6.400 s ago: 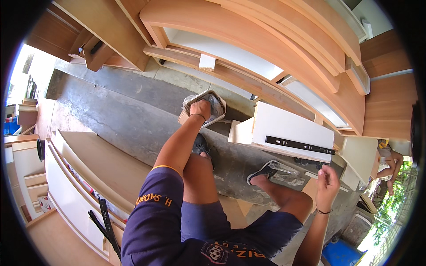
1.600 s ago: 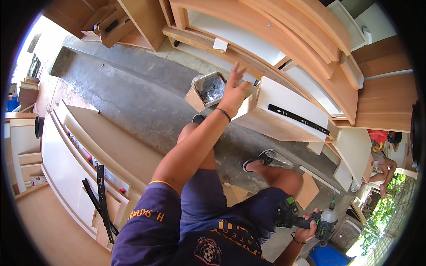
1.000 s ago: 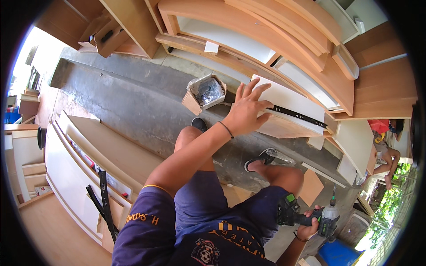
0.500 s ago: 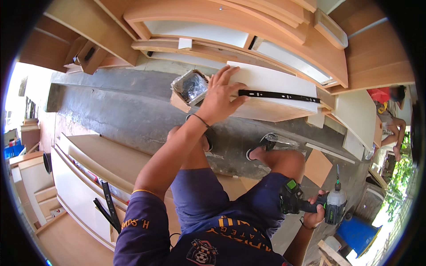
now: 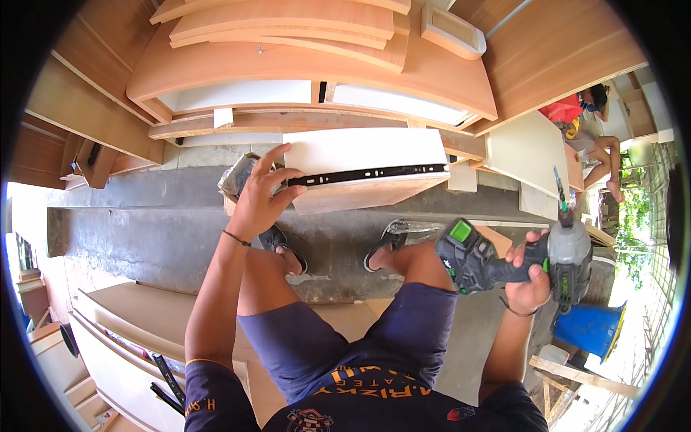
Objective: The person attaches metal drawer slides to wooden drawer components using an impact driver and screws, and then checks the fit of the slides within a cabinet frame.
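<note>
A wooden drawer box (image 5: 360, 147) with a white face rests in front of me, beyond my feet. Along the near edge of that face runs a black drawer slide rail (image 5: 374, 173) with slots in it. My left hand (image 5: 263, 194) grips the rail's left end at the box's corner, thumb below and fingers above. On the right, my right hand (image 5: 529, 284) is wrapped round the handle of a cordless drill (image 5: 571, 263). The drill's bit (image 5: 559, 189) points away from me, apart from the drawer box.
An open carton (image 5: 232, 176) lined with plastic stands just left of the drawer box. Behind is a large wooden cabinet (image 5: 302, 72) with curved boards on it. More rails (image 5: 167, 385) lie at lower left. A blue bin (image 5: 590, 331) stands right; another person (image 5: 594, 147) sits far right.
My right hand has raised the drill and brought it forward. The rail's left end has come down, so it now follows the box's near edge. The whole view has shifted.
</note>
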A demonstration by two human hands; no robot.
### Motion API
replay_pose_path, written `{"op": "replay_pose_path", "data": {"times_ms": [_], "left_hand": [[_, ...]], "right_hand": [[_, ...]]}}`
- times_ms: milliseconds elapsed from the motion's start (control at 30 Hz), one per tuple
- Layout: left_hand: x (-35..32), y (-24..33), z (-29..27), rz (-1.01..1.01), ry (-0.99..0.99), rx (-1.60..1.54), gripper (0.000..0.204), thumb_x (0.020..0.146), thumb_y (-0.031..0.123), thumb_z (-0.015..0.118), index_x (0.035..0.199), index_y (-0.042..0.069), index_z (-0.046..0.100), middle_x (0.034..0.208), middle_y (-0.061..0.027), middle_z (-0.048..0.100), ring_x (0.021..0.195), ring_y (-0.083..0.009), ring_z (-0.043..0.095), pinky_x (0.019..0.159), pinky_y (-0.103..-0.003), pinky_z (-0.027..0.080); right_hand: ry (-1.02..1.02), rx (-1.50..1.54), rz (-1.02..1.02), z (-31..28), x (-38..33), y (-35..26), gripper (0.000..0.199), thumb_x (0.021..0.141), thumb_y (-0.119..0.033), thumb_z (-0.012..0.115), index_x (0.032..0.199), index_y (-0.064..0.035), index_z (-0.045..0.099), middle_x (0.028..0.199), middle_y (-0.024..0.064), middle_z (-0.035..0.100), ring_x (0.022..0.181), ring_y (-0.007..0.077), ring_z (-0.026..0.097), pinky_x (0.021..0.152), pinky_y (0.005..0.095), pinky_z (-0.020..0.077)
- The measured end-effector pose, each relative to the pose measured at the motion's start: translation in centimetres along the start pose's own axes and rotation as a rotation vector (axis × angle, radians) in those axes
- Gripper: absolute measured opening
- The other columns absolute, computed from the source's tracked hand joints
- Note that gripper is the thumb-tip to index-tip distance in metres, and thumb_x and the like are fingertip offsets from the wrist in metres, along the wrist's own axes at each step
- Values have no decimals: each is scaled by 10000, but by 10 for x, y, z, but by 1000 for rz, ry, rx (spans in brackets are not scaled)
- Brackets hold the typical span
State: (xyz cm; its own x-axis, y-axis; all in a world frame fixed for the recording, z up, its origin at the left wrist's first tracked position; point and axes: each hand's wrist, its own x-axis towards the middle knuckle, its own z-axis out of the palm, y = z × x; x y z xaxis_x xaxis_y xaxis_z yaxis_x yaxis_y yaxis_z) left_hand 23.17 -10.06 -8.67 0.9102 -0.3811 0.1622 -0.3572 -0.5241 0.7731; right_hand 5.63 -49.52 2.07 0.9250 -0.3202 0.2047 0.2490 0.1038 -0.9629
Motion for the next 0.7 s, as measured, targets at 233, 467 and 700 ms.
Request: {"op": "replay_pose_path", "data": {"times_ms": [233,467,700], "left_hand": [[-1,1,6,-6,27,-56,271,748,83,736,1009,50,669,1379,-130,455,1270,-318,445,1018,-391,398],[-14,-8,30,-91,157,-302,429,728,-4,729,1127,48,583,1465,-146,320,1330,-343,376,1042,-404,384],[-14,-7,41,-49,214,-282,347,771,58,707,1102,60,602,1460,-153,321,1341,-338,356,999,-422,424]], "right_hand": [[-86,-57,-109,7,135,-17,601,781,-203,620,1307,3,417,1116,117,570,798,162,521,769,335,444],[-276,-134,-268,62,282,11,495,827,-14,609,1301,-15,465,1219,140,578,1082,216,571,912,315,441],[-188,43,-132,72,331,56,437,823,-26,660,1237,-31,519,1138,81,591,1103,200,551,977,342,419]]}}
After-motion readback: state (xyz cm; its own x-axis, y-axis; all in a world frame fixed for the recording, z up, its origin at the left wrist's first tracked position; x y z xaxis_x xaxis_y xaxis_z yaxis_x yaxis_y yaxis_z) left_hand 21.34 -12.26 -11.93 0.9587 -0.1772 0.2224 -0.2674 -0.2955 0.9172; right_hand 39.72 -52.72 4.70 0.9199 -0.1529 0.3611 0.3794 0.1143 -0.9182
